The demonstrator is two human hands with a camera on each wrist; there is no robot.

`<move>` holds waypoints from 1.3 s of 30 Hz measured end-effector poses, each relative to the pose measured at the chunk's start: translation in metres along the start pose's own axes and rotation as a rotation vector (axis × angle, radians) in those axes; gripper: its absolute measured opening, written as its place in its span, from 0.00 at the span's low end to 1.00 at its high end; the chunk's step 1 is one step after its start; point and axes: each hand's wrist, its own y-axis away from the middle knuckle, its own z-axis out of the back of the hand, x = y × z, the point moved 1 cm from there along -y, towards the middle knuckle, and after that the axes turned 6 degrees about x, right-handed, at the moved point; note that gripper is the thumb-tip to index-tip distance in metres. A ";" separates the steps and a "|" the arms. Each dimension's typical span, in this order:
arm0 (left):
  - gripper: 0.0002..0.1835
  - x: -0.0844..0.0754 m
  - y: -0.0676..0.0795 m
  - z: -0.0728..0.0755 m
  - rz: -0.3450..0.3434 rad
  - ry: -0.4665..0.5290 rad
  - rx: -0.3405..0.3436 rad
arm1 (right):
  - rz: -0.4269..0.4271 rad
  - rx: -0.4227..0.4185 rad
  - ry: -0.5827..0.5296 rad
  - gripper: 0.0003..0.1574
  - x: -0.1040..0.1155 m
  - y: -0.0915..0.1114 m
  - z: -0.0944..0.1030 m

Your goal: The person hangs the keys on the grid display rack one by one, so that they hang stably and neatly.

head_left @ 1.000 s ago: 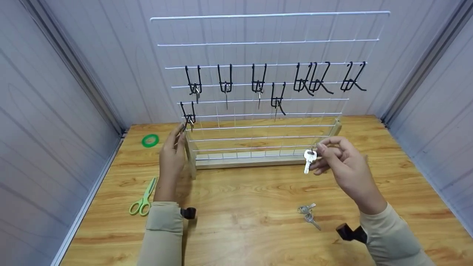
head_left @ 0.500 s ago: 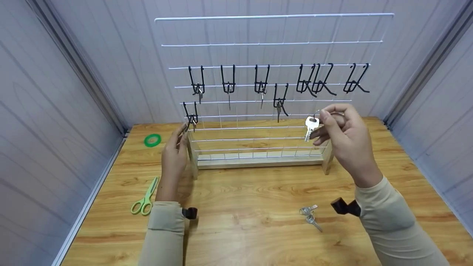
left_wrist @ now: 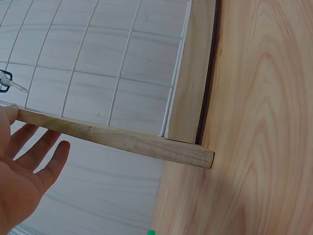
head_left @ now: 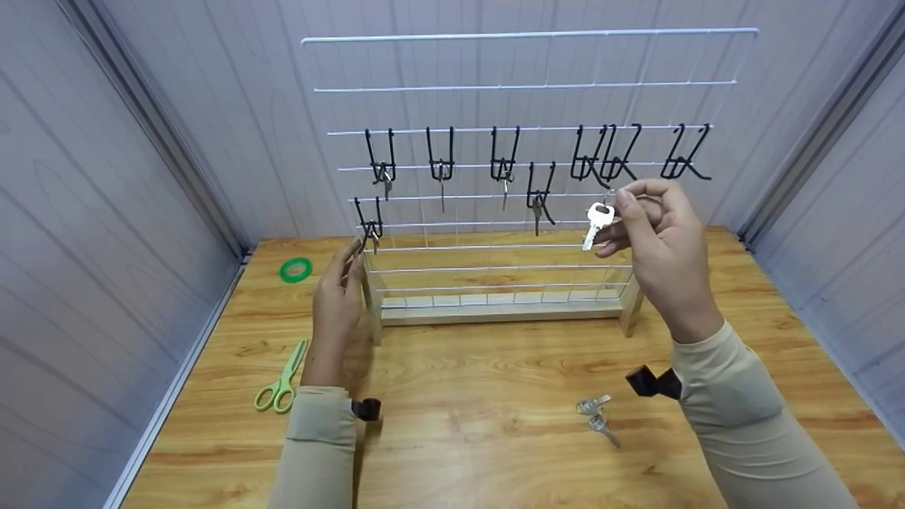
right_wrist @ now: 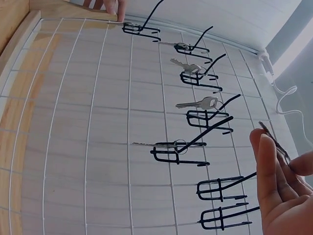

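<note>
The right hand [head_left: 661,230] holds a silver key [head_left: 598,220] up in front of the right part of the wire rack [head_left: 502,313], pinching its upper end between thumb and forefinger, so that the blade points down and a little left. The key sits just below the right-hand hooks [head_left: 587,164] in the head view, apart from them. The left hand [head_left: 338,295] is at the left end of the rack and pinches its wooden post [left_wrist: 122,139], thumb on one side and fingers on the other; the left wrist view shows three fingers spread loosely behind the wood. Eight black hooks hang on the rack, six along one bar and two lower down. Five more keys [right_wrist: 196,104] hang there, on the three left hooks of that bar and on both lower ones. Two loose keys [head_left: 601,425] lie close together on the worktop [head_left: 459,445], near and right of the middle. At the left, green scissors [head_left: 292,364] lie beside the left forearm, handles toward the near side, and farther off a roll of green tape [head_left: 285,276] lies flat. Both sleeves [head_left: 314,452] are beige, each with a black wrist camera [head_left: 368,409].
</note>
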 end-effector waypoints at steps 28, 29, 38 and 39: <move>0.21 -0.001 0.000 -0.001 -0.005 -0.023 -0.015 | 0.067 0.054 0.382 0.28 -0.013 0.008 -0.004; 0.21 -0.001 0.000 -0.001 -0.004 -0.025 -0.015 | 0.058 0.057 0.391 0.29 -0.013 0.010 -0.003; 0.22 -0.002 0.001 -0.001 -0.001 -0.035 -0.010 | 0.022 0.043 0.387 0.28 -0.031 0.028 0.006; 0.22 -0.002 0.001 -0.001 0.000 -0.036 -0.010 | 0.019 0.044 0.387 0.27 -0.033 0.031 0.007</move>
